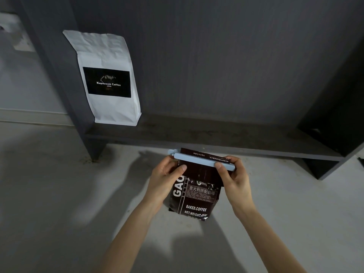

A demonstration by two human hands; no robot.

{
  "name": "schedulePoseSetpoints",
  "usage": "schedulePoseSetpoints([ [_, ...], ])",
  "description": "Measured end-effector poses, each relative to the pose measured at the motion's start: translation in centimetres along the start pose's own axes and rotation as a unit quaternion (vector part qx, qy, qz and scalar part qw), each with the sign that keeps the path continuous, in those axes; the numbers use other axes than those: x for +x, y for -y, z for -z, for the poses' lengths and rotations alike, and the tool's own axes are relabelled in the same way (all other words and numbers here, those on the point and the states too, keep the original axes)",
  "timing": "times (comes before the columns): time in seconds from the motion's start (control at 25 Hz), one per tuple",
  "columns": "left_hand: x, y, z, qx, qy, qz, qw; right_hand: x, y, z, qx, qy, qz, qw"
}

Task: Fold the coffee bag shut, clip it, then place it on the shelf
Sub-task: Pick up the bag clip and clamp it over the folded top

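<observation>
A dark brown coffee bag [195, 196] with white lettering stands on the pale floor, just in front of the low dark shelf [197, 136]. Its top is folded over, and a long light blue clip [199, 159] lies across the fold. My left hand [167, 174] grips the bag's upper left side near the clip's hinge end, thumb on the front. My right hand [234, 174] pinches the clip's right end, thumb on top of it.
A white coffee bag [106, 79] with a black label stands at the shelf's left end against its upright panel. The shelf board to the right of it is bare. A dark side panel [334, 119] closes the shelf on the right.
</observation>
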State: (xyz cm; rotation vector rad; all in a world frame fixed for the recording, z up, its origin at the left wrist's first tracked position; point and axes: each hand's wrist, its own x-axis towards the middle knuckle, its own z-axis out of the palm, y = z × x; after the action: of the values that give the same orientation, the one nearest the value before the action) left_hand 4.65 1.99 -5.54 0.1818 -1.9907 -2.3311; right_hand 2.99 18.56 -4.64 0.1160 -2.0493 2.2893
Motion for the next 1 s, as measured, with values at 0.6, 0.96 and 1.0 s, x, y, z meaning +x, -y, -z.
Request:
schedulePoseSetpoints([
  [0.6,0.0,0.1,0.4,0.023,0.014,-0.016,1.000,0.6,0.8,0.3,-0.061,0.033,0.021,0.997],
  [0.96,0.3,-1.1,1.0,0.018,0.051,-0.030,0.998,0.1,0.8,0.2,-0.034,0.028,0.005,0.999],
  [1.0,0.4,-1.0,1.0,0.000,0.041,-0.024,0.999,0.0,0.7,0.3,-0.032,0.028,0.003,0.999],
])
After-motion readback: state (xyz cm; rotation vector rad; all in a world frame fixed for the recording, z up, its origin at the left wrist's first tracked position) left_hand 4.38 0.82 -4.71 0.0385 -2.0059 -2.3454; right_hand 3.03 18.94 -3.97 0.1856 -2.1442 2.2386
